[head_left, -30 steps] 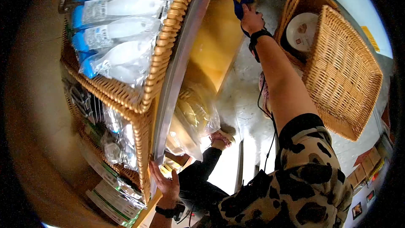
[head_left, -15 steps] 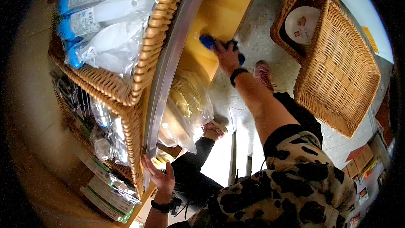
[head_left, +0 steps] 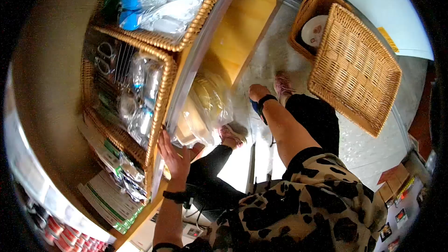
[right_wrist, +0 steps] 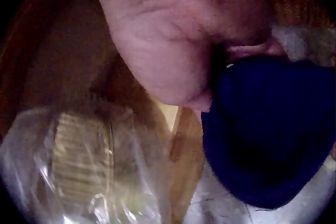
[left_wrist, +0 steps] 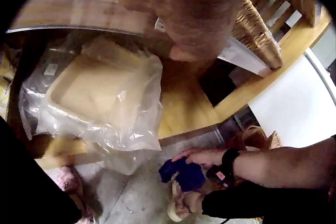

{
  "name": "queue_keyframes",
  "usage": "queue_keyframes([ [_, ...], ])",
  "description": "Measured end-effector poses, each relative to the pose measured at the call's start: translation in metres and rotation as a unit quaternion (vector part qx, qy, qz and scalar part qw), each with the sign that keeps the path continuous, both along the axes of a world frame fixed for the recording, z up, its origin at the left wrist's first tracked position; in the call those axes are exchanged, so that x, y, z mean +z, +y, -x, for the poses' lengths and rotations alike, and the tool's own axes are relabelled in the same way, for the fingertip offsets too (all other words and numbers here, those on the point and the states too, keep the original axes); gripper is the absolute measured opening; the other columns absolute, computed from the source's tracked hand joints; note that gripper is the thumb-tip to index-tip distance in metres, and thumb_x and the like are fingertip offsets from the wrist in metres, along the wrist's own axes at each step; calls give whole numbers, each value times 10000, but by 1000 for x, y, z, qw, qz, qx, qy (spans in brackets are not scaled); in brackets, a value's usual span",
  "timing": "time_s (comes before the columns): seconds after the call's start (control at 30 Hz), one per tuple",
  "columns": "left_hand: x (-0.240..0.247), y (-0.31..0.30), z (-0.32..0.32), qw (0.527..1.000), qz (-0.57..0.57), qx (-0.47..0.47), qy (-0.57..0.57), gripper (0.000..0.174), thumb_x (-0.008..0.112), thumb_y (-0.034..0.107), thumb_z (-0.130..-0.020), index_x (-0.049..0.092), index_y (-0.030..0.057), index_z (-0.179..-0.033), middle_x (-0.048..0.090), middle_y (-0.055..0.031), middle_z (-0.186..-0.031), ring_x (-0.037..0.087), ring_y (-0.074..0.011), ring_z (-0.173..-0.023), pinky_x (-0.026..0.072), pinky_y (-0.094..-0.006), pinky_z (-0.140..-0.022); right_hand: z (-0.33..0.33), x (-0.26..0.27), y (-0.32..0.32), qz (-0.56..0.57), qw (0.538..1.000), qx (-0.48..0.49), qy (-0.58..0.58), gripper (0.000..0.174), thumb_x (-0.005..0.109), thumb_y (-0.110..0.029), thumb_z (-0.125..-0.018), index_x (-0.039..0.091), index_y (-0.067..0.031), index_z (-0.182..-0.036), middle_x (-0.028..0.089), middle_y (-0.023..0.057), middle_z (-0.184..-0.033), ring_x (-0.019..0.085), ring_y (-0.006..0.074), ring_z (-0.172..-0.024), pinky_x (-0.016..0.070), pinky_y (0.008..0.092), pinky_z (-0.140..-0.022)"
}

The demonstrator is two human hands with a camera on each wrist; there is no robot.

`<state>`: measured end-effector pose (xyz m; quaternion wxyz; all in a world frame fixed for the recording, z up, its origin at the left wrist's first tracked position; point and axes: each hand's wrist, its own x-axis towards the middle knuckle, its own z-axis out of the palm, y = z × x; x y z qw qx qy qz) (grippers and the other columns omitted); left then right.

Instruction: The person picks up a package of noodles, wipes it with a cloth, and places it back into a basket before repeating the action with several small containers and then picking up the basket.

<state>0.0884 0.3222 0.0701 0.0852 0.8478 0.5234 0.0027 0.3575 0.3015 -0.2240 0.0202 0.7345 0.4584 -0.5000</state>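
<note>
1. The right hand (head_left: 258, 93) hangs low beside the wooden shelf unit, over the floor (head_left: 275, 56). Its grip is curled round a blue cloth (head_left: 255, 108) (dark blue and all bunched up, easiest to see from the right wrist).
2. The cloth sits under the palm, just right of the lower shelf (left_wrist: 184, 103) and not touching it.
3. The left hand (head_left: 173, 158) has straight fingers laid against the near corner of a wicker basket (head_left: 161, 107) on the upper shelf, right at the metal edge strip (head_left: 191, 79). That grip is spread and holds nothing.
4. That basket is stuffed with small items in clear bags. The far basket (head_left: 196, 23) next to it holds blue-and-white packs (head_left: 154, 4).
5. On the lower shelf, below the left hand, there's a pale tray in a clear plastic bag (left_wrist: 100, 92).
6. On the floor to the far right, a big flat wicker tray (head_left: 354, 65) overlaps a deeper floor basket (head_left: 303, 7) with a white plate (head_left: 311, 30) inside.
7. Shoes and dark trousers show between the arms.
</note>
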Motion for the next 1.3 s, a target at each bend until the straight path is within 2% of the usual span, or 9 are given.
queue_keyframes([
  [0.2,-2,-5,7,999,-36,-9,-10,763,606,58,-706,257,49,-1385,325,-208,-1356,287,-369,-1271,225,-471,-1056,-29,-25,-14,-228,970,-48,72,308,454,-67,-772,656,-103,-1002,598,153,-1106,550,343,-991,452,402,-831],
  [0.27,0,-5,12,997,-54,-28,-44,764,605,58,-706,262,65,-1389,335,-211,-1342,308,-369,-1254,243,-474,-1043,-42,82,-18,-247,963,-53,99,337,461,-50,-761,651,-125,-1030,585,140,-1141,557,354,-984,452,398,-832],
  [0.43,6,-6,23,999,-25,-23,-35,782,618,51,-695,267,100,-1392,336,-224,-1333,333,-384,-1236,303,-450,-1016,-61,179,-48,-368,836,-132,385,338,444,3,-794,593,-19,-1097,617,89,-1085,597,204,-942,465,306,-822],
  [0.6,45,-35,5,982,63,62,-169,724,645,157,-763,274,118,-1384,347,-262,-1342,396,-423,-1190,372,-431,-988,-43,270,-83,-246,681,-305,619,372,417,-6,-861,505,-15,-1223,577,94,-1139,585,198,-984,466,330,-880],
  [0.73,96,-94,-45,793,373,167,-452,767,575,446,-847,173,151,-1431,281,-176,-1412,327,-331,-1276,397,-522,-941,13,338,-112,-271,709,-318,568,356,473,-99,-881,499,-48,-1232,588,56,-1070,582,164,-916,479,276,-798],
  [0.8,66,-103,-54,677,446,94,-578,756,592,420,-845,200,106,-1411,379,-136,-1342,430,-255,-1203,478,-394,-881,41,358,-131,-195,712,-300,604,396,496,-219,-907,458,-139,-1293,534,60,-1172,533,178,-1008,473,348,-823],
  [0.9,84,-127,-51,639,498,187,-555,554,589,359,-857,370,86,-1287,545,-99,-1167,596,-222,-959,496,-386,-850,60,363,-151,-222,767,-214,562,399,491,-285,-916,456,-141,-1286,467,75,-1269,509,223,-1083,495,422,-807],
  [1.07,79,-148,-9,512,566,217,-609,462,564,287,-868,435,54,-1245,595,-140,-1088,608,-274,-948,507,-400,-827,-4,359,-182,-219,773,-203,560,482,526,-290,-890,394,-92,-1309,441,98,-1293,561,272,-1028,530,426,-760],
  [1.3,34,-162,78,434,546,298,-651,448,536,321,-878,480,12,-1197,602,-154,-1072,599,-289,-950,474,-413,-888,-217,242,-307,-323,584,-547,505,225,539,-207,-884,558,-26,-1016,613,60,-894,589,197,-854,504,337,-743],
])
